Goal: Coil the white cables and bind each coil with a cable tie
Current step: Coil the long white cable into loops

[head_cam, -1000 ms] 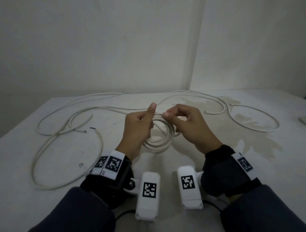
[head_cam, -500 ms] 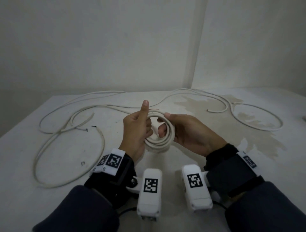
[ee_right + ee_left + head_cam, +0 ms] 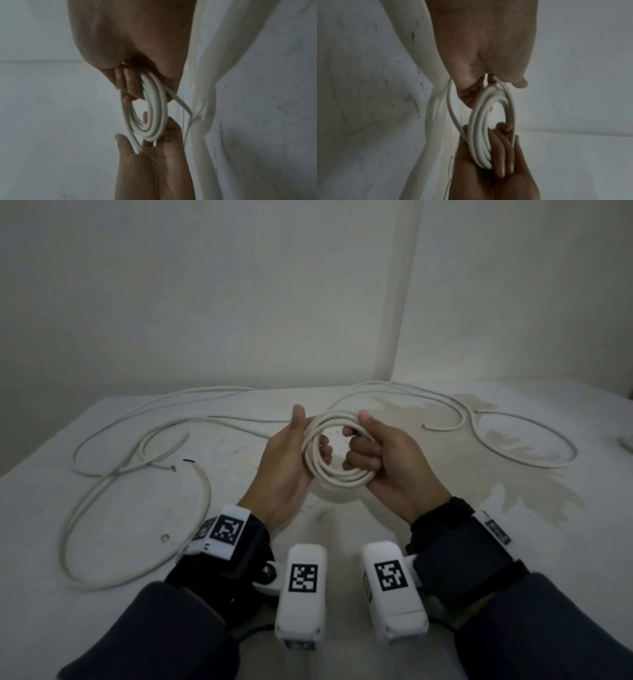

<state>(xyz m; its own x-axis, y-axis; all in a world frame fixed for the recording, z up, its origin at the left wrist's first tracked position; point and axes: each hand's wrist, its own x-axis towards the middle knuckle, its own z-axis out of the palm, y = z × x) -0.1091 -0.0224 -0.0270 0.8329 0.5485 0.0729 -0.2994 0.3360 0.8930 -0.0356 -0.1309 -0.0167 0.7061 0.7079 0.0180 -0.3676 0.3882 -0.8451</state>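
Observation:
A coil of white cable (image 3: 342, 479) of several turns is held upright above the table between both hands. My left hand (image 3: 291, 460) grips its left side, thumb pointing up and fingers behind the turns. My right hand (image 3: 394, 460) grips the right side with fingers curled through the ring. In the left wrist view the coil (image 3: 477, 135) runs from my left hand (image 3: 488, 40) down into my right hand (image 3: 488, 182). The right wrist view shows the coil (image 3: 159, 108) between my right hand (image 3: 128, 33) and my left hand (image 3: 150, 169). A loose strand trails off toward the table.
More white cable (image 3: 137, 446) lies in wide loops on the left of the white table (image 3: 102, 628), and another cable (image 3: 513, 419) loops at the back right. A small black strip (image 3: 187, 461) lies near a cable end. Stains (image 3: 513, 491) mark the right side; walls close the back.
The coil has been raised and turned to face me. My right hand went from pinching the cable to hooking its fingers through the ring. My left thumb stays up.

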